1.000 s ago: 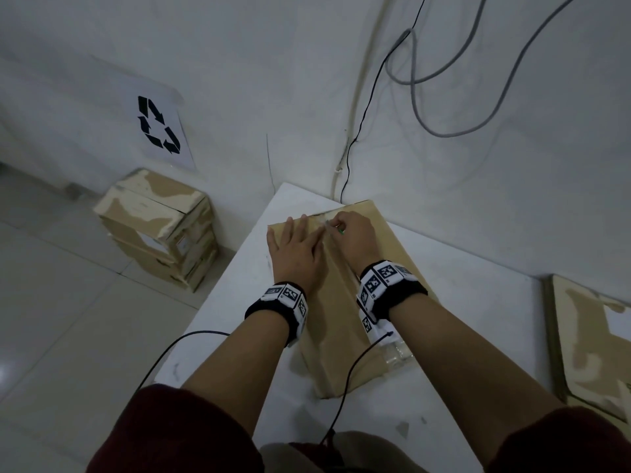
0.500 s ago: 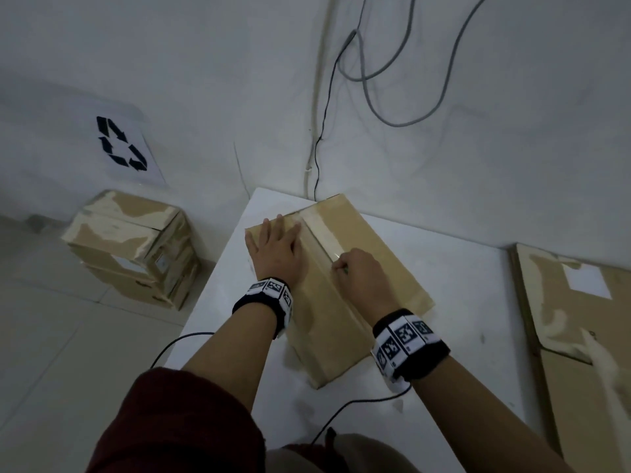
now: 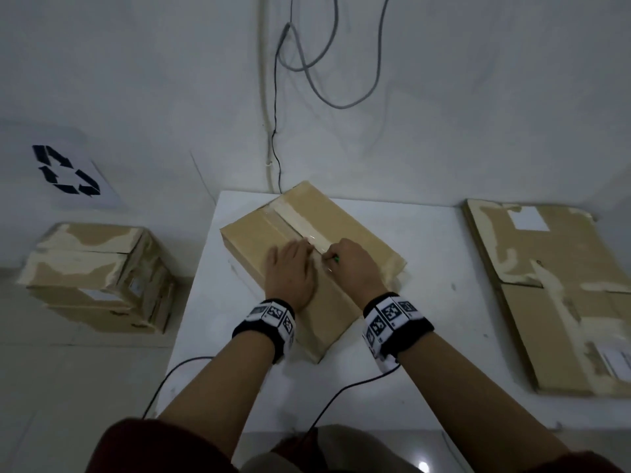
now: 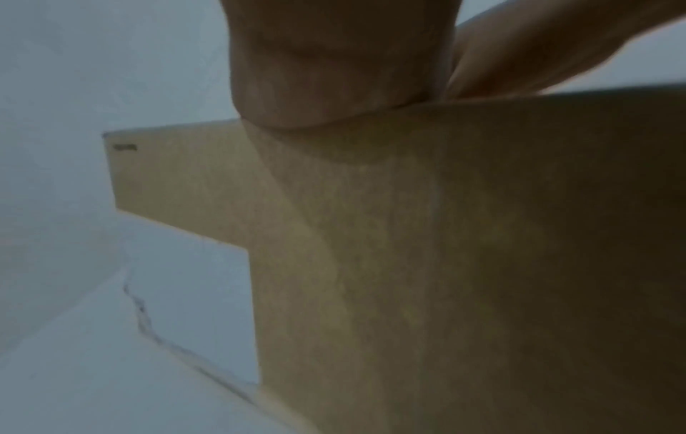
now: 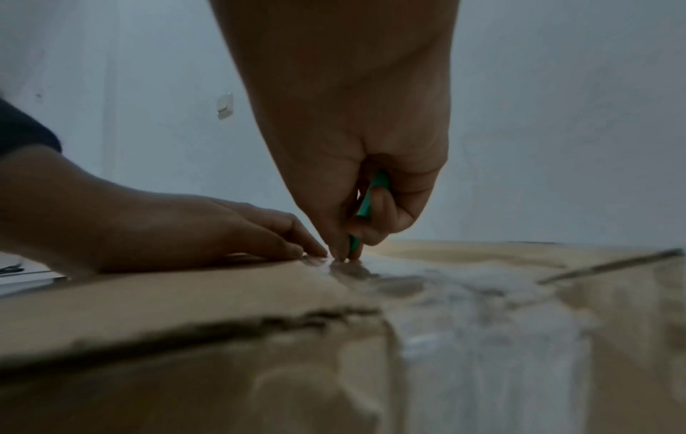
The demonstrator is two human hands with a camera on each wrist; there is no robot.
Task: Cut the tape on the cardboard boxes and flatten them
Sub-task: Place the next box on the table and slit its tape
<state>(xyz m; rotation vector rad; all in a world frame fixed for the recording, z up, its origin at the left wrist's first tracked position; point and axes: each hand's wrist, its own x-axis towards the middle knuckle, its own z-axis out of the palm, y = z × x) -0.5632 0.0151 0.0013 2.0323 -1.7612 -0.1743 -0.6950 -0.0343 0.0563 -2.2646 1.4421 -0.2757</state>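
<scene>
While the right hand (image 3: 351, 264) keeps its fingers curled tight round a slim green cutter (image 5: 365, 202), its tip meets the tape (image 3: 300, 220) on top of the cardboard box (image 3: 355, 230), roughly midway along the seam. The left hand (image 3: 290, 273) lies flat just beside it, fingers straight and pressing the near flap down, fingertips almost touching the blade end. The step in hand looks like slitting the top seam; the near stretch still seems taped, so the next move probably calls for a steady draw along the seam toward the near edge, with the pressing fingers kept clear of the blade's path.

The tape is glossy, clear and wrinkled, running down over the box's near end in the right wrist view. The box is plain brown, matte, shallow and rectangular, sitting askew on a smooth white table (image 3: 426, 336). To the right lie flattened boxes (image 3: 553, 295) with torn, pale patches; a stack of closed ones (image 3: 95, 278) sits on the floor at left.
</scene>
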